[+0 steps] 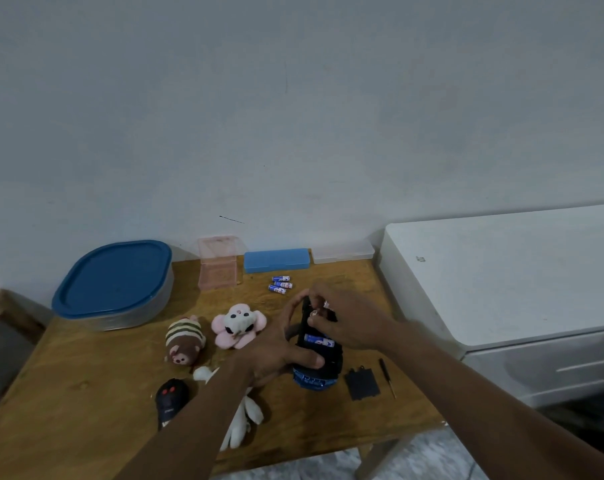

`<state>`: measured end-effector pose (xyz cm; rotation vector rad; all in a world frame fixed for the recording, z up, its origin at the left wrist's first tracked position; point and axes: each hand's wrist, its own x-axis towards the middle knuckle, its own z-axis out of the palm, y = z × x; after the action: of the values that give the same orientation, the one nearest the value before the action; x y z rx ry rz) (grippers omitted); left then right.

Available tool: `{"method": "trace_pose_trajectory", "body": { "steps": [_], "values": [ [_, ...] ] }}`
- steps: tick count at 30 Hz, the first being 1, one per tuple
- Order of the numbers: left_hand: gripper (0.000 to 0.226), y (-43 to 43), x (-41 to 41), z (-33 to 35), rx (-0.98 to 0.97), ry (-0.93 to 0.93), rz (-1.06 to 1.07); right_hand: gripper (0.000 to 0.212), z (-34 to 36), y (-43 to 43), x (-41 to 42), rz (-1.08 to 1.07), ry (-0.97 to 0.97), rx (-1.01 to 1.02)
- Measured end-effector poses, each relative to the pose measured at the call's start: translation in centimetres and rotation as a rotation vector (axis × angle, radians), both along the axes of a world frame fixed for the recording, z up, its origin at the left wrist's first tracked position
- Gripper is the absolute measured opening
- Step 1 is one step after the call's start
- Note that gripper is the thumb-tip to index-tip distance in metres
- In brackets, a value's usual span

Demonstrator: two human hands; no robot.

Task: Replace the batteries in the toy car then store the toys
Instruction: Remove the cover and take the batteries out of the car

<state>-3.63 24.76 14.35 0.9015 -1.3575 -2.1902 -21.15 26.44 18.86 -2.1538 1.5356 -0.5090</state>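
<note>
The blue and black toy car lies upside down on the wooden table, its battery bay uncovered. One blue-and-white battery sits in the bay. My left hand grips the car's left side, thumb across its underside. My right hand pinches something small at the far end of the bay; I cannot tell what. Three loose batteries lie further back. The black battery cover and a small screwdriver rest to the right of the car.
A blue-lidded container stands at the back left, with an open pink box, a blue case and a clear case along the wall. A striped plush, pink flower plush, white plush and black remote lie nearby. A white cabinet stands right.
</note>
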Motion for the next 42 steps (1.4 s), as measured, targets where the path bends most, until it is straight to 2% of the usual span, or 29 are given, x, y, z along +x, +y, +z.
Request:
{"method": "trace_pose_trajectory", "body": {
  "steps": [5,9,16,22,24,29,35,42],
  "values": [
    [0.106,-0.3,0.4,0.1,-0.022,-0.007,0.042,0.006,-0.1,0.0,-0.3,-0.216,-0.314,0.147],
    [0.108,-0.3,0.4,-0.2,-0.029,0.005,0.094,0.019,0.6,-0.2,0.1,-0.383,-0.594,0.343],
    [0.113,-0.6,0.5,-1.5,-0.054,0.023,0.206,0.02,0.9,-0.4,0.6,-0.495,-0.73,0.355],
    [0.115,-1.1,0.6,-2.3,-0.111,0.027,0.274,0.025,1.3,-0.4,1.8,-0.546,-1.043,0.458],
    [0.117,-1.3,0.7,-2.5,-0.136,0.025,0.309,0.019,1.2,-0.6,1.8,-0.546,-1.004,0.45],
    [0.115,-1.9,0.9,-2.5,-0.181,0.041,0.32,0.007,0.8,-0.9,1.9,-0.49,-0.721,0.36],
    [0.119,-2.6,1.2,-2.6,-0.227,0.003,0.368,0.006,0.3,-0.6,1.9,-0.45,-0.572,0.353],
    [0.117,-2.4,0.7,-2.6,-0.347,-0.046,0.428,0.004,0.4,-0.6,1.7,-0.466,-0.519,0.331]
  ]
}}
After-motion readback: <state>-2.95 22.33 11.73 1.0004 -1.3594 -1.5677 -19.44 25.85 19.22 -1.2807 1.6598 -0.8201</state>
